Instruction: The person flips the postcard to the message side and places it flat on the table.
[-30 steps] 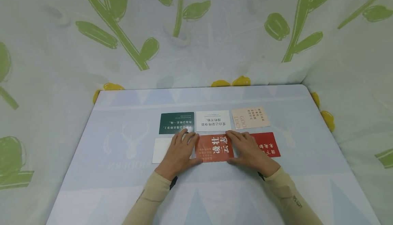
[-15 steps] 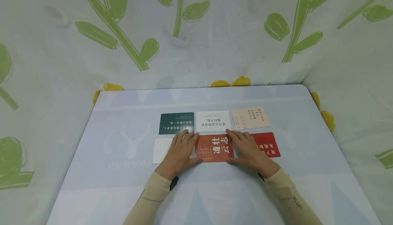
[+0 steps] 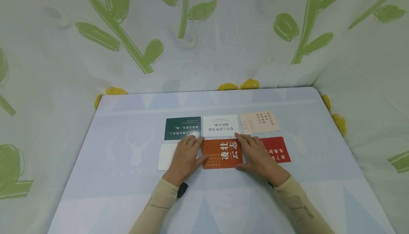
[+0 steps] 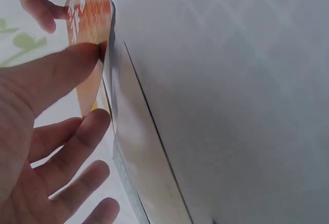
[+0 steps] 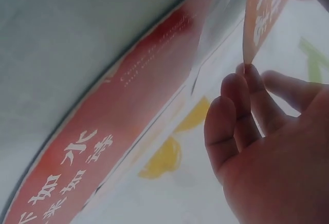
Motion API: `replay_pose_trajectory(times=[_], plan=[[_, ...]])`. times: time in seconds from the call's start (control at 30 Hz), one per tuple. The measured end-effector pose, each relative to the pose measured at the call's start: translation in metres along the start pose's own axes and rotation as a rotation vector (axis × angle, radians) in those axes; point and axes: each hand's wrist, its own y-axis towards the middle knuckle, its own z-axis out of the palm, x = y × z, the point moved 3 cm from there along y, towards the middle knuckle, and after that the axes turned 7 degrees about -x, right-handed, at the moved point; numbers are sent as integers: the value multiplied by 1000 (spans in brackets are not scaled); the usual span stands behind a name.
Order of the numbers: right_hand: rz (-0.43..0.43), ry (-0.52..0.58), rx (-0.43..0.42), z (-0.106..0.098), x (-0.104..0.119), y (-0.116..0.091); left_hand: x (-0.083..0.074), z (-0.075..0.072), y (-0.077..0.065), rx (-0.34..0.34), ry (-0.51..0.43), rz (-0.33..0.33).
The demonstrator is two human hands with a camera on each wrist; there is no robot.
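Observation:
An orange card (image 3: 222, 154) with large white characters lies between my two hands in the head view. My left hand (image 3: 185, 157) is at its left side, and in the left wrist view its thumb (image 4: 72, 70) rests over the card's edge, with the index finger at another edge. My right hand (image 3: 260, 156) holds the right side, index finger at the far corner and thumb at the near one. Under my left hand a white card (image 3: 165, 157) is partly hidden. A red card (image 3: 278, 149) lies partly beneath my right hand.
Behind the orange card is a row of a dark green card (image 3: 183, 127), a white printed card (image 3: 220, 125) and a pale pink card (image 3: 259, 122). They lie on a pale patterned table (image 3: 127, 195). A leaf-printed cloth (image 3: 230, 42) hangs behind.
My left thumb has shifted slightly away from the near corner of the orange card. The card looks a deeper orange. My right hand and the other cards stay about where they were.

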Motion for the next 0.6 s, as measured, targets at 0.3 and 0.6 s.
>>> replay_pose_trajectory(times=[0.3, 0.6], plan=[[190, 146, -42, -10, -10, -2, -2, 0, 0, -36, -21, -15], [255, 244, -59, -14, -14, -6, -4, -4, 0, -60, -42, -33]])
